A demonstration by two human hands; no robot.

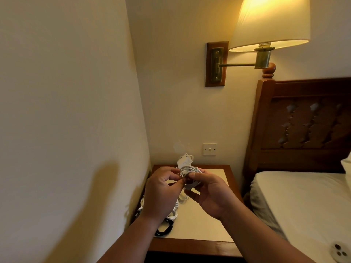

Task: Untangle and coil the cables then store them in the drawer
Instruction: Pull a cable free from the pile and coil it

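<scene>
white cable (190,172): held up over the nightstand (201,223), mostly coiled, blocky plug (183,160) poking out the far end
left hand (161,190): fingers curled, pinching the loose tip i think, it's blurry
right hand (211,196): curled round the coil
handling: light, floppy, wants to spring open, so grip across the loops
other cables (171,215): near-left on the nightstand

Dim, warm yellow light fills the frame, cast by the lit wall lamp (269,23) at the upper right, which glows almost blown out near its top. A broad, soft shadow falls on the left wall (57,92) at the lower left. Wide-angle distortion bends the headboard (303,120) near the right edge. Detail is soft overall, and the white cable bundle (190,173) at lower centre is blurred.
</scene>
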